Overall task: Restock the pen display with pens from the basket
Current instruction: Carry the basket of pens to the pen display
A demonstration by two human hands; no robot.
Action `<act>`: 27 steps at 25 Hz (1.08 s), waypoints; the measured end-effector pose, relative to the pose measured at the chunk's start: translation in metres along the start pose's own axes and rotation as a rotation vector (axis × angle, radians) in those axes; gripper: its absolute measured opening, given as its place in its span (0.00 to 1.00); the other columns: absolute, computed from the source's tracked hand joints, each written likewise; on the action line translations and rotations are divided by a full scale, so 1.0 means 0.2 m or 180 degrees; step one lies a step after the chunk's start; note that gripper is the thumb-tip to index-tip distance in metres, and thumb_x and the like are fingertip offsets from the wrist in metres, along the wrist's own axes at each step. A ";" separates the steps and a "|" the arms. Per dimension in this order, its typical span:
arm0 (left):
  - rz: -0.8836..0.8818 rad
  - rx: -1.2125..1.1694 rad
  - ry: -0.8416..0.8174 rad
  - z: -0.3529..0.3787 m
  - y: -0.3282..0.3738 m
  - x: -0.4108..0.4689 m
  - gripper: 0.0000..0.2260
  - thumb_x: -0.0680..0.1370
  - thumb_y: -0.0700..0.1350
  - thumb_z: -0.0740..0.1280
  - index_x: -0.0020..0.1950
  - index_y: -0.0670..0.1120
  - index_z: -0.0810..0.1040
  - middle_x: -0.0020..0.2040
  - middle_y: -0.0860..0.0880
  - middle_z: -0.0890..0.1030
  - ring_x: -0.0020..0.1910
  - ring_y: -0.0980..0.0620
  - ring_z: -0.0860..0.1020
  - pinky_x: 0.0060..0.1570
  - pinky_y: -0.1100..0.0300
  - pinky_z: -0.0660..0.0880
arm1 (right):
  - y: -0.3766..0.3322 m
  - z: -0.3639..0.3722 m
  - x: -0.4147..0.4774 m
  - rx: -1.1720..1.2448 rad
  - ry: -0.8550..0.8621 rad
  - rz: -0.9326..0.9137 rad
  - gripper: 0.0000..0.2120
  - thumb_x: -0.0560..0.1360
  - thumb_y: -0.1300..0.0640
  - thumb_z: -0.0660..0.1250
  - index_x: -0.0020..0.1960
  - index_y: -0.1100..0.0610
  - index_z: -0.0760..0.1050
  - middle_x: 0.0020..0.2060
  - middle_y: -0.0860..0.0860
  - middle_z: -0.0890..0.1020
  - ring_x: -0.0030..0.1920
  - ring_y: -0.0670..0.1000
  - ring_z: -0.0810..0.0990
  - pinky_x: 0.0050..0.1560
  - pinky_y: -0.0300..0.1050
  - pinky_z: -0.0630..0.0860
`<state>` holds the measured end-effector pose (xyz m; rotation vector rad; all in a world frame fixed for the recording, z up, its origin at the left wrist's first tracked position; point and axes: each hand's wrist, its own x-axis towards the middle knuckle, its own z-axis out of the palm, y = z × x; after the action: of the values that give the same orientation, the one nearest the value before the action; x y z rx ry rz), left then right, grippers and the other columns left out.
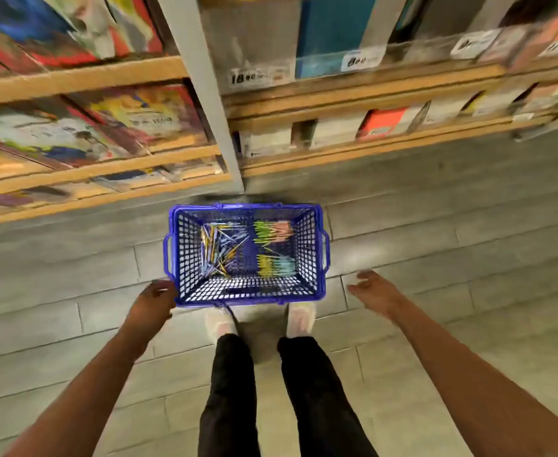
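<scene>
A blue plastic basket [307, 249] stands on the grey floor just in front of my feet. Inside lie loose pens [220, 249] in a heap on the left and bundled pens [272, 230] in green, pink, yellow and light blue on the right. My left hand [154, 300] hangs at the basket's near left corner, its fingers curled loosely; the blur hides whether it touches the rim. My right hand [369, 285] hovers to the right of the basket, fingers relaxed and holding nothing. No pen display is recognisable in the blurred view.
Wooden shelves [83, 77] with colourful books rise at the left. To the right of a grey upright post [205, 94], shelves [369, 90] carry boxes and price tags. Grey plank flooring [435, 225] surrounds the basket. My shoes [220, 321] stand right behind it.
</scene>
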<state>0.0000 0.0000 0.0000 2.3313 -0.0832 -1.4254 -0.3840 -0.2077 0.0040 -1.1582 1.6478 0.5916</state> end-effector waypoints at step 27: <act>0.0184 0.0319 0.1113 0.03 -0.11 0.70 0.09 0.72 0.42 0.73 0.46 0.45 0.75 0.43 0.44 0.80 0.41 0.42 0.79 0.46 0.45 0.79 | -0.04 0.19 0.61 0.1727 0.0902 -0.0114 0.06 0.74 0.53 0.74 0.47 0.50 0.76 0.49 0.55 0.86 0.47 0.57 0.85 0.54 0.59 0.82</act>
<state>0.0579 -0.0182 -0.1276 2.6006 -0.1230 -0.9889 -0.3661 -0.2299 -0.1198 -0.8886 1.8653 -0.0585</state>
